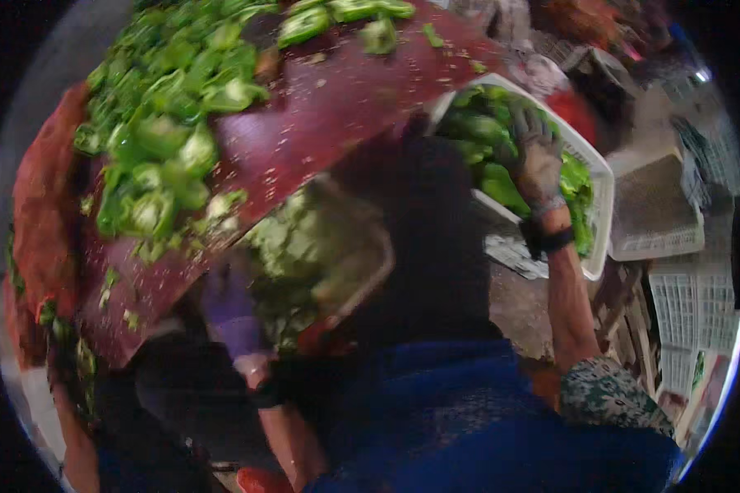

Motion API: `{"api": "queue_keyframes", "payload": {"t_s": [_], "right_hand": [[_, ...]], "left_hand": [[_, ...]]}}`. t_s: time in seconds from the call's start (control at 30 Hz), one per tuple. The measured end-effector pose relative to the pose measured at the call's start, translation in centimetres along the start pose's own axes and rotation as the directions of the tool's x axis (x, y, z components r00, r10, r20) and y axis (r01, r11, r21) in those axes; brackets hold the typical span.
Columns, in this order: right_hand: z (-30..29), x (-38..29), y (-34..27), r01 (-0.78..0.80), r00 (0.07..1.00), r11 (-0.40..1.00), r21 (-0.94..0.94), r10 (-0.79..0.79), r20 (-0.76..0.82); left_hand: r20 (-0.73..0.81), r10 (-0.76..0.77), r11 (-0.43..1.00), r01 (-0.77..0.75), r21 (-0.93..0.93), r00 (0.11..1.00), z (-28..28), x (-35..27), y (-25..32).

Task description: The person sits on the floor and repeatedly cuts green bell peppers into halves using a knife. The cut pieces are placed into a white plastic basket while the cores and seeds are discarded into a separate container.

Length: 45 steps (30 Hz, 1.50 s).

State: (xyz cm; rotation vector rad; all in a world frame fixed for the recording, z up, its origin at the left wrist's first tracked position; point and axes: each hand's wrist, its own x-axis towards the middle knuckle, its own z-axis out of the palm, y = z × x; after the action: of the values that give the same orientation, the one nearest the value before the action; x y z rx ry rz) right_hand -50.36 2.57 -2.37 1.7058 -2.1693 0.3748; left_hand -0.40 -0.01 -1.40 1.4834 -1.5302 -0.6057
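My right hand (536, 157), in a greyish glove, reaches into a white plastic crate (601, 203) at my right. Its fingers lie stretched over whole green peppers (509, 188), and no pepper shows gripped in them. My left hand (231, 314), in a purple glove, hangs blurred by the near edge of a dark red table (320, 117). Whether it holds anything cannot be seen. Close beside it, below the table edge, is a container (379, 271) with pale green pepper scraps (296, 234). Cut green peppers (160, 142) are heaped on the table's left side.
Pepper halves (305, 26) and scattered seeds lie across the table. A person's orange-red sleeve (46, 215) is at the far left. Another pale crate (657, 243) stands beyond mine, with stacked white crates (684, 308) at the right edge.
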Motion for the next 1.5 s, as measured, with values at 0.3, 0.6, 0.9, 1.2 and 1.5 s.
{"api": "queue_keyframes", "payload": {"t_s": [0.3, 0.6, 0.9, 1.2, 1.5], "right_hand": [[-0.9, 1.0, 2.5, 0.004, 0.923, 0.994, 0.112, -0.046, 0.381], [-12.4, 7.5, -17.6, 0.096, 0.897, 0.746, 0.659, -0.351, 0.267], [-2.5, 4.9, -36.7, 0.404, 0.524, 0.511, 0.759, -0.809, 0.266], [-8.1, 6.2, -34.8, -0.131, 0.722, -0.091, 0.987, -0.691, 0.032], [-7.3, -1.3, -37.5, 0.266, 0.868, 0.223, 0.938, -0.478, -0.132]], "left_hand": [[-0.267, 0.038, 0.974, 0.025, 0.227, 0.963, 0.6, 8.5, 2.5], [-0.306, 0.067, 0.858, 0.102, 0.503, 0.950, 1.3, 13.4, -1.6], [-0.314, -0.317, 0.933, 0.235, -0.273, 0.895, -3.7, 7.6, -1.4], [-0.292, -0.014, 0.997, -0.010, -0.080, 0.956, -6.0, 2.0, 2.5], [0.016, -0.327, 0.161, 0.072, -0.984, 0.945, -7.6, 1.9, 1.8]]}}
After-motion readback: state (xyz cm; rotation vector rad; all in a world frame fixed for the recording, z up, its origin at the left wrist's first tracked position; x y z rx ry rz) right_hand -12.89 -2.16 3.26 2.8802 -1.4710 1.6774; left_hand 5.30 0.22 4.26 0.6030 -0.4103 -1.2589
